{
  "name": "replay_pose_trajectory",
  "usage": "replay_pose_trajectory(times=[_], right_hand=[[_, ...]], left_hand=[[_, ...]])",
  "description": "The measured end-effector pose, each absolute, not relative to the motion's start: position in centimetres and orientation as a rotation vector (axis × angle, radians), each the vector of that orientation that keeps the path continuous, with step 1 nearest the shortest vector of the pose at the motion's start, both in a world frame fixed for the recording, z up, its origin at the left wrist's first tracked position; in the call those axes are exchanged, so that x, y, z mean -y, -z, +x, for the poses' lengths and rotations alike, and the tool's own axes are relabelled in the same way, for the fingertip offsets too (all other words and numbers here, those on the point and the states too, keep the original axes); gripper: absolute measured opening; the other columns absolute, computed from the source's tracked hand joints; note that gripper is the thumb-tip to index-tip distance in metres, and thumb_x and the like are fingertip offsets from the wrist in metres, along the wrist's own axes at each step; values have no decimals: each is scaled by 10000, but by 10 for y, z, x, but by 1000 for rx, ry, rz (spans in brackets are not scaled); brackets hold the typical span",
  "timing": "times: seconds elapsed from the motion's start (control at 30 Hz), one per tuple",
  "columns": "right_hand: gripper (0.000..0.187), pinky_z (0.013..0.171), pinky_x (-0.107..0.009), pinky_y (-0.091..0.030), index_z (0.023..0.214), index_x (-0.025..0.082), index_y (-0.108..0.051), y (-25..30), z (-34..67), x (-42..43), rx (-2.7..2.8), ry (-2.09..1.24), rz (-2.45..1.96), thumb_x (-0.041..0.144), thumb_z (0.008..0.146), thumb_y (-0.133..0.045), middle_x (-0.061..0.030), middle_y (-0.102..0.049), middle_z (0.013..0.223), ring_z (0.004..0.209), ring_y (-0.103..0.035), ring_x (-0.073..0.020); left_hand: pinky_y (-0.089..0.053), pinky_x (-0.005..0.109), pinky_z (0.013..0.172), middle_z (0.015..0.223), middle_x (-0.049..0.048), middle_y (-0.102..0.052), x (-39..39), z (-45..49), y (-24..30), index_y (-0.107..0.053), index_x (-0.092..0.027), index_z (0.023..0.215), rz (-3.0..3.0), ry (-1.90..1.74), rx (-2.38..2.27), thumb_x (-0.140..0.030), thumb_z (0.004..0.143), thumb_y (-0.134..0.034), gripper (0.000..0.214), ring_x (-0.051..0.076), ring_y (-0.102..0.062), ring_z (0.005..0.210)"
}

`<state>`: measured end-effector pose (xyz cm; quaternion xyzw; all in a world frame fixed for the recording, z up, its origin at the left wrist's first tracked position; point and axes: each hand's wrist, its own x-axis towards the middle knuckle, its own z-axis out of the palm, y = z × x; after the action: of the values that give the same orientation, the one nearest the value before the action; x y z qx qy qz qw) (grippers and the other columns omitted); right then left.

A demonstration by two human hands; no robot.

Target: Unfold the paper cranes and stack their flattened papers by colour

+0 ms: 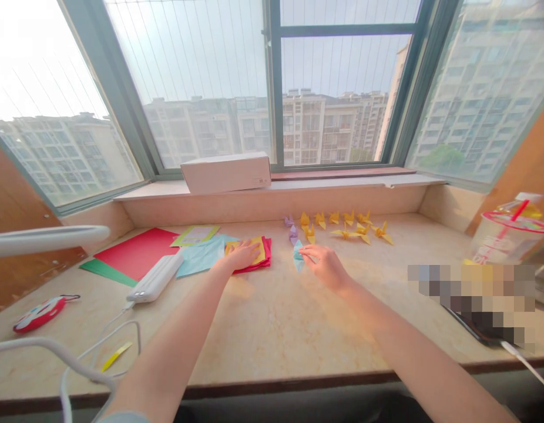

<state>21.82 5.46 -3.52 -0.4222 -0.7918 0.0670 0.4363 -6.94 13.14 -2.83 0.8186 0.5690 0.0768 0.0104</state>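
My left hand (243,255) lies flat with fingers spread on a yellow sheet topping a small stack of yellow and red paper (258,258). My right hand (325,264) pinches a light blue folded paper crane (297,254) that rests on the desk. Behind it stand two purple cranes (292,229) and a row of several yellow cranes (349,225). A light blue sheet (201,257) lies just left of the stack.
Red (137,252) and green (105,271) sheets lie at the left, with a white power bank (155,279) and cable. A white box (225,171) sits on the sill. A lidded cup with red straw (505,235) and a phone (479,329) are at the right.
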Motion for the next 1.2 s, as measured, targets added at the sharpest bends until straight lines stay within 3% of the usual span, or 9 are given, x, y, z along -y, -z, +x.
replay_pose_trajectory(times=[0.17,0.37,0.53,0.6,0.67,0.8,1.0,1.2], right_hand=[[263,881,-363,-525,1033,237,-722,32,220,-54,1897,-236,-996,139,893,-522,-50,-746,1052,969,-702,-220],[469,852,-361,-539,1353,258,-518,34,217,-53,1828,-433,-999,182,892,-560,-31,-759,1024,930,-716,-203],[167,832,-354,-531,1012,230,-709,35,215,-53,1807,-363,-1039,270,904,-587,-56,-757,950,900,-704,-224],[140,812,-355,-522,937,227,-721,36,214,-52,1824,-308,-1043,276,906,-593,-58,-745,894,859,-685,-224],[141,819,-361,-511,921,226,-722,35,212,-49,1869,-294,-1004,282,913,-592,-62,-737,890,866,-665,-227],[215,851,-357,-490,918,226,-723,31,204,-40,1930,-353,-918,361,942,-557,-67,-705,965,941,-635,-225],[272,668,-276,-471,877,205,-697,25,198,-32,1895,-434,-973,440,922,-566,-33,-649,811,740,-602,-177],[291,650,-284,-486,922,206,-640,24,204,-37,1711,-559,-1058,482,909,-550,-27,-655,748,678,-602,-169]], left_hand=[[-257,729,1008,1547,197,-329,-129,-74,48,-395,-266,1459,2483,-83,-1802,-369,971,-327,504,419,-271,1423],[-260,625,1089,1511,120,-420,-117,-63,44,-529,-311,1357,2531,-150,-1741,-339,954,-420,419,359,-311,1418],[-292,490,1128,1428,90,-512,-98,-47,15,-577,-287,1296,2632,-425,-1684,-345,957,-445,368,287,-424,1345],[-385,406,1073,1352,86,-576,-85,-38,3,-585,-270,1284,2659,-513,-1610,-362,989,-371,375,247,-523,1250],[-460,330,987,1275,50,-629,-69,-27,-2,-541,-292,1317,2678,-585,-1498,-401,1005,-328,393,195,-605,1131],[-519,307,822,1093,59,-669,-43,-9,6,-599,-248,1188,2638,-801,-1154,-457,939,-505,339,195,-661,935],[-475,270,715,878,43,-636,-37,-9,18,-626,-199,914,2658,-900,-1164,-310,970,-467,202,170,-626,808],[-446,260,725,923,37,-630,-34,-26,9,-608,-210,921,2593,-1024,-1184,-302,987,-428,213,155,-600,808]])
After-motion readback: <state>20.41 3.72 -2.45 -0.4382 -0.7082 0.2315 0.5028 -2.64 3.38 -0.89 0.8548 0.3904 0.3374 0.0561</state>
